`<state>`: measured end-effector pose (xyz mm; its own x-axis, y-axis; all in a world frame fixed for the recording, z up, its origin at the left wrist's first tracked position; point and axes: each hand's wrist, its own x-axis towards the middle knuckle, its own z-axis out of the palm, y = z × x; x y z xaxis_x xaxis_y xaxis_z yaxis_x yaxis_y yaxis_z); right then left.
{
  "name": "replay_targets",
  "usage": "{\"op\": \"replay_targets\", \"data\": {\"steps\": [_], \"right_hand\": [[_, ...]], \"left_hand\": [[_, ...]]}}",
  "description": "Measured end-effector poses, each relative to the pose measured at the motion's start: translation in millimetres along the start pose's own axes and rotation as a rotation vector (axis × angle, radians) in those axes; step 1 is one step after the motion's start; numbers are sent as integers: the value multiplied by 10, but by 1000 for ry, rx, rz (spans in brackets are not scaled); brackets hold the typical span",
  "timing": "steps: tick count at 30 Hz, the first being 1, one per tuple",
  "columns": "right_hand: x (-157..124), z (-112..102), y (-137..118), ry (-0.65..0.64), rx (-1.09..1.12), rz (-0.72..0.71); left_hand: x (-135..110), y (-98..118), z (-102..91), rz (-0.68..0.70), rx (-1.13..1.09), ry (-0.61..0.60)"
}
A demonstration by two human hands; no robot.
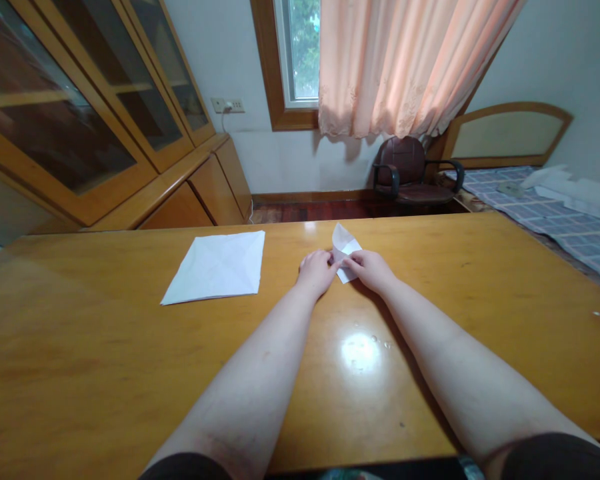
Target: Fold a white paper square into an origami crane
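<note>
My left hand (316,270) and right hand (373,269) pinch the folded paper (345,239) over the surface (105,347); white sheets (220,267) lie to the left.

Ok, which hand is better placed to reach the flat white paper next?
Your left hand, I'd judge: it's nearer the flat white paper, while your right hand sits beyond the folded paper. Both are busy there.

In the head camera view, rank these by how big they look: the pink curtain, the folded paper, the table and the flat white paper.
Largest to smallest:
1. Table
2. Pink curtain
3. Flat white paper
4. Folded paper
</note>
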<state>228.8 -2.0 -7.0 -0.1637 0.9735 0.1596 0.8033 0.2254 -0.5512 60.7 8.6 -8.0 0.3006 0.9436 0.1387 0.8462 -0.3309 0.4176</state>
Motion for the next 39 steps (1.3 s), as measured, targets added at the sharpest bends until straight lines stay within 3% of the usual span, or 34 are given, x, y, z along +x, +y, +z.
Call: {"op": "replay_targets", "data": {"steps": [11, 23, 28, 33, 39], "right_hand": [[58, 30, 91, 89, -83, -1], [23, 3, 4, -17, -44, 6], [38, 38, 43, -26, -20, -17], [66, 67, 109, 62, 25, -105], [74, 72, 111, -10, 55, -134]], "left_hand": [[9, -26, 23, -1, 0, 14], [6, -31, -27, -145, 29, 21], [9, -52, -16, -146, 26, 29], [6, -56, -17, -149, 22, 24], [13, -75, -15, -166, 13, 27]]}}
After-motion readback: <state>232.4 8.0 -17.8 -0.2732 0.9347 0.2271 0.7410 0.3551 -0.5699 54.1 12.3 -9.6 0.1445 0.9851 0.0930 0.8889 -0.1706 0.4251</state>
